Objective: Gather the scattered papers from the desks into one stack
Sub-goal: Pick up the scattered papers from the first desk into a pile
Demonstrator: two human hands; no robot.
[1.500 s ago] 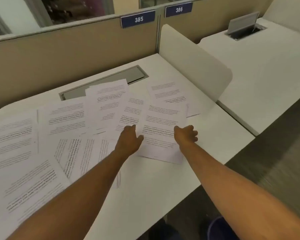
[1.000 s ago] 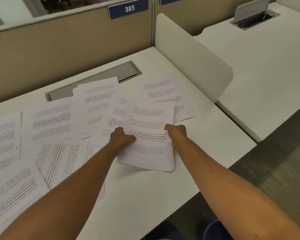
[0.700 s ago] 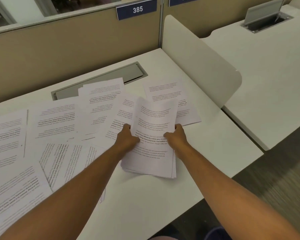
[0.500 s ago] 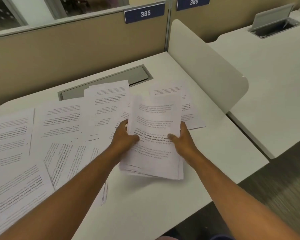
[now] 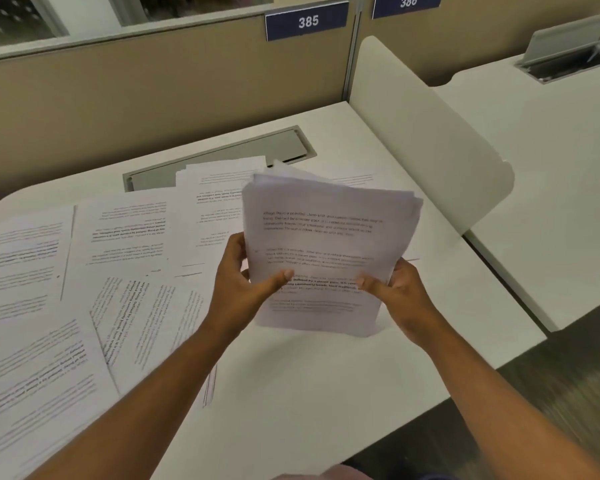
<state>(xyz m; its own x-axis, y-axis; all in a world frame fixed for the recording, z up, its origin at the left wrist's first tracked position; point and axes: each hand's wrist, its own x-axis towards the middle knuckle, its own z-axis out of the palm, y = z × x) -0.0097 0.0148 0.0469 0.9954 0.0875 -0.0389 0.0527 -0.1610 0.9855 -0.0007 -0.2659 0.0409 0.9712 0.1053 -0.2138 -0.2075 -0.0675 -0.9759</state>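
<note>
A stack of printed papers (image 5: 326, 244) is held tilted up above the white desk (image 5: 291, 393). My left hand (image 5: 243, 282) grips its left edge, thumb across the front sheet. On the right edge, my right hand (image 5: 395, 289) grips it the same way. Several loose printed sheets (image 5: 118, 271) lie spread over the left and middle of the desk, overlapping one another. A few more sheets (image 5: 219, 199) lie behind the stack, partly hidden by it.
A grey cable hatch (image 5: 222, 157) sits in the desk by the beige partition (image 5: 153, 91) marked 385. A white rounded divider (image 5: 430, 140) separates this desk from the neighbouring white desk (image 5: 551, 168), whose hatch (image 5: 565, 53) stands open. Dark floor lies at the lower right.
Both hands took hold of a pile of sheets at the desk's middle and lifted it off the surface, tilting it upright toward me. The camera view shifted slightly.
</note>
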